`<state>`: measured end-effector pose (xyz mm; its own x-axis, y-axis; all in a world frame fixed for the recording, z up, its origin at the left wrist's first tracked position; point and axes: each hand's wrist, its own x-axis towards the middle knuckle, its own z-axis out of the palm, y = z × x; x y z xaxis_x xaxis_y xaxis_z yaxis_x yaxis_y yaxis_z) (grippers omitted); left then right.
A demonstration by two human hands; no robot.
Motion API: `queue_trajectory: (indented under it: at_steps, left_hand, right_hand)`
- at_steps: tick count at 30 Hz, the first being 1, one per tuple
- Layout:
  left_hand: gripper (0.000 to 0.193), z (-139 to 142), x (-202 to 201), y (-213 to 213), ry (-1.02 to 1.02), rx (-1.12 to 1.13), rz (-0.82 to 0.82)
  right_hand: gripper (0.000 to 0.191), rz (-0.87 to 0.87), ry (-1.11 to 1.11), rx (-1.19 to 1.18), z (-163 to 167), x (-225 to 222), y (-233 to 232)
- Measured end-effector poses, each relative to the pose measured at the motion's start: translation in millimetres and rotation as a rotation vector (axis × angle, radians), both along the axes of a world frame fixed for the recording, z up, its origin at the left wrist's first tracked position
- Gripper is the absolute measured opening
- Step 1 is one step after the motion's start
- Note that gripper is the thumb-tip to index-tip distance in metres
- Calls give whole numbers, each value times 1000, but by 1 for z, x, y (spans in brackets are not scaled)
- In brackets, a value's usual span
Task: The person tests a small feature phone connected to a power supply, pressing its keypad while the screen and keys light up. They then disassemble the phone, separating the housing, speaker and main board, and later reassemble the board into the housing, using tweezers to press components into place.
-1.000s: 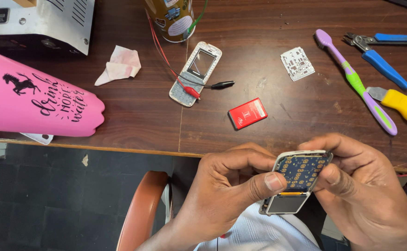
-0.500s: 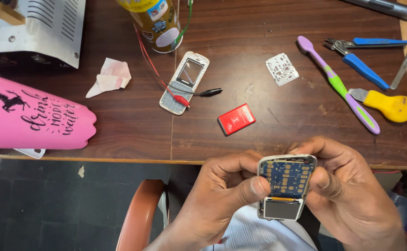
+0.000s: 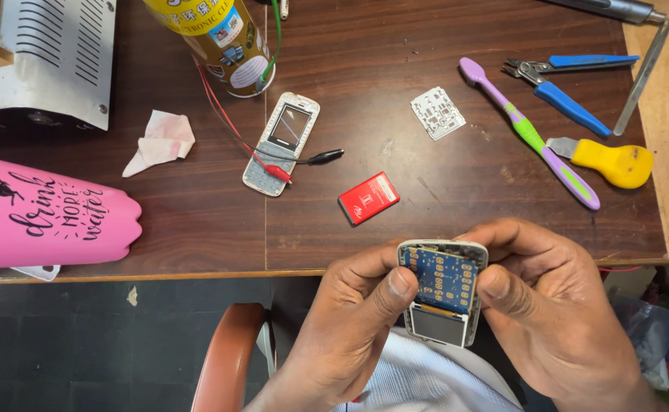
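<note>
L hand [image 3: 342, 336] & R hand [image 3: 556, 320] each w/ grip pinching opened phone [image 3: 441, 290], circuit board up, just below desk [image 3: 349, 229] edge, near red battery [image 3: 369, 197].

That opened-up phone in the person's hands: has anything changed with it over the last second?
The opened phone has turned from tilted to nearly upright, circuit board facing up, small screen toward the person. Both thumbs now press its edges, the left hand and right hand keeping their grip. The red battery, phone cover, toothbrush and pliers lie as before on the table.
</note>
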<state>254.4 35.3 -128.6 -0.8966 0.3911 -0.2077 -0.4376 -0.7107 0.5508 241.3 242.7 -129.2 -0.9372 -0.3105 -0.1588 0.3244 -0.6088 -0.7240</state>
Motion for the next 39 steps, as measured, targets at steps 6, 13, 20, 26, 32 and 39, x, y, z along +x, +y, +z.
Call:
queue_trajectory:
  at_steps: [6,13,20,26,32,39]
  left_hand:
    - [29,-3,1,-1,27,-65,31]
    - [32,-10,5,8,-37,38,74]
    - [59,-4,5,15,-82,235,25]
    - [65,-1,7,17,17,233,-27]
    - [70,-9,8,24,-61,237,-9]
    - [82,-10,9,25,-42,161,18]
  right_hand:
    - [35,-83,29,118,2,0,-4]
    - [37,-170,124,274,3,0,-13]
    - [38,-229,207,441,-1,6,-11]
    - [37,-210,65,303,3,5,-8]
    - [36,-172,160,247,6,4,-10]
    - [38,-207,270,343,10,5,-14]
